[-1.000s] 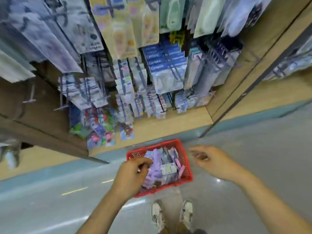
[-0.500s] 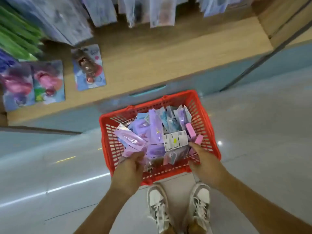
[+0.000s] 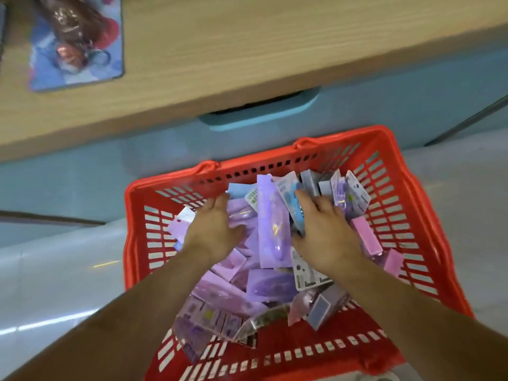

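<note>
A red plastic basket stands on the floor below me, heaped with several small stationery packets, mostly purple. My left hand lies flat on the purple packets on the left of the heap, fingers straight. My right hand rests with spread fingers on the right of the heap, its index finger over a packet holding a blue item. A long purple packet stands between the two hands. Pink boxes lie just right of my right hand.
Behind the basket runs a wooden shelf ledge with a blue carded toy packet lying on it. Below the ledge is a pale teal base with a recessed handle. Glossy grey floor lies to the left.
The view has dropped and closed in on the basket. Both hands moved from the basket's near edge forward onto the heap of packets.
</note>
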Tool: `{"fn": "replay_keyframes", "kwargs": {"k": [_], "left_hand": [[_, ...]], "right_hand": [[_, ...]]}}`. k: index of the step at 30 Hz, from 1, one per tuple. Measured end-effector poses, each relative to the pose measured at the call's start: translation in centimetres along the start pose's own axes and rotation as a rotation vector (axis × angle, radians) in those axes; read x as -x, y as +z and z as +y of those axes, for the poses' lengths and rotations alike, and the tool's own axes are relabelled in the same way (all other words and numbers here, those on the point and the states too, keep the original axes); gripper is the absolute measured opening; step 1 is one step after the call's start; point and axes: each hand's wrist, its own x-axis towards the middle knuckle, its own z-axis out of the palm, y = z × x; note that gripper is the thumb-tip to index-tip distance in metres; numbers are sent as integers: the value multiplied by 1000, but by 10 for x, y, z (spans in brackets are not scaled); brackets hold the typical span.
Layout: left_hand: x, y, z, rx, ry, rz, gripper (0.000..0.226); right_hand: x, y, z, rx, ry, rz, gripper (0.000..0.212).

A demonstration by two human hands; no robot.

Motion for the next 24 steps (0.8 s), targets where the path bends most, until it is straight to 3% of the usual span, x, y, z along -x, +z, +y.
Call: {"fn": "replay_keyframes", "kwargs": {"k": [7,11,15,17,20,24], "left_hand": [[15,10,-6,299,-85,-29,30],[11,4,-2,559,-198,-64,30],[14,12,11,490,-152,-207,27],[18,15,15,610,-148,-240,38],[34,12,18,777,-188,-107,39],[57,-8,23,680,-183,178,29]], "right_hand": [[-12,9,2,126,49,111,69],[0,-21,20,-107,82,222,62],[21,-51,32,-309,36,289,57],[30,-59,35,-426,53,260,58],[43,-67,42,-628,130,243,56],[64,-77,47,-868,231,250,55]]}}
